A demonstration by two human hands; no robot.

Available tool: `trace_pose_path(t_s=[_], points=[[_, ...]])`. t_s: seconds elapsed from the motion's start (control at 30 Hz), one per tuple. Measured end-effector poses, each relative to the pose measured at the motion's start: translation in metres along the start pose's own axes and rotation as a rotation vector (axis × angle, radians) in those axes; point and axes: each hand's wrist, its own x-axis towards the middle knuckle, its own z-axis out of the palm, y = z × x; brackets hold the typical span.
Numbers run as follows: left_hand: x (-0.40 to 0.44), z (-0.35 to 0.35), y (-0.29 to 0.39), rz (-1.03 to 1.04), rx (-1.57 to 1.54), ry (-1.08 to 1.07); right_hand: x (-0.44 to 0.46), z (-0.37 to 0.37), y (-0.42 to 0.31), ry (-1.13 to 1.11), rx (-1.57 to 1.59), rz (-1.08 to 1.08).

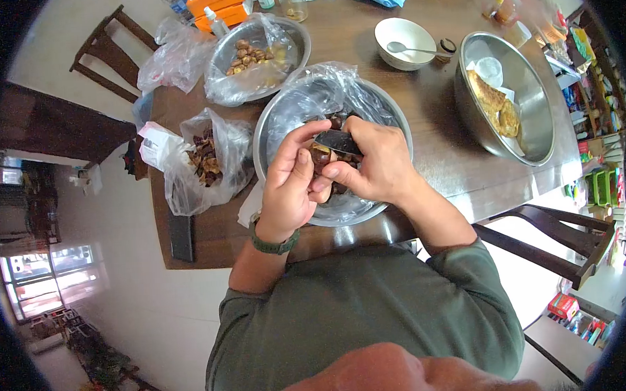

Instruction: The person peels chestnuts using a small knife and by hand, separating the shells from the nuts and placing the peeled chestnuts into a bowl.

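Both hands meet over a large metal basin (402, 115) lined with a clear plastic bag (288, 116). My left hand (289, 175) is closed around a brown chestnut (321, 157), partly peeled to a pale yellow patch. In my right hand (381, 161) is a black blade-like tool (338, 142), pressed close to the chestnut, with its thumb beside the nut. Its handle is hidden in the fist. More dark chestnuts (339, 189) lie in the basin beneath, mostly covered by the hands.
At the left, a plastic bag holds shell scraps (205, 158), near a black phone (181, 237). Behind stands a bowl of peeled chestnuts (250, 57). To the right are a white bowl (404, 34) with a spoon (418, 49) and a steel basin (543, 115) containing yellowish pieces (494, 104).
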Motion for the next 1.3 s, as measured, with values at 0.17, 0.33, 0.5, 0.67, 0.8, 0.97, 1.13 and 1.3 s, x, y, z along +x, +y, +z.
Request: trace_pose_path(t_s=[0.17,0.33,0.5,0.67,0.8,0.97,1.13,1.3], points=[[-0.001,-0.003,-0.015,0.042,0.127,0.076,-0.001,0.001,0.007,0.04,-0.011,-0.043],[-0.001,-0.001,-0.014,0.106,0.277,0.093,-0.003,0.001,0.005,-0.004,0.001,-0.012],[-0.001,-0.002,-0.014,0.128,0.359,0.158,-0.005,0.005,0.006,-0.047,0.02,0.0],[0.002,0.0,-0.016,0.089,0.279,0.189,-0.004,0.006,0.002,-0.02,0.039,0.035],[-0.001,-0.003,-0.021,0.177,0.224,0.105,-0.004,0.007,0.006,0.017,0.085,0.035],[-0.001,-0.004,-0.016,0.123,0.156,0.053,-0.004,0.003,0.008,0.021,0.118,0.003],[0.002,0.002,-0.013,0.174,0.368,0.099,-0.007,0.001,0.01,0.036,0.258,0.041],[0.004,0.003,-0.019,0.263,0.569,0.149,-0.008,-0.005,0.004,0.058,0.453,0.118]])
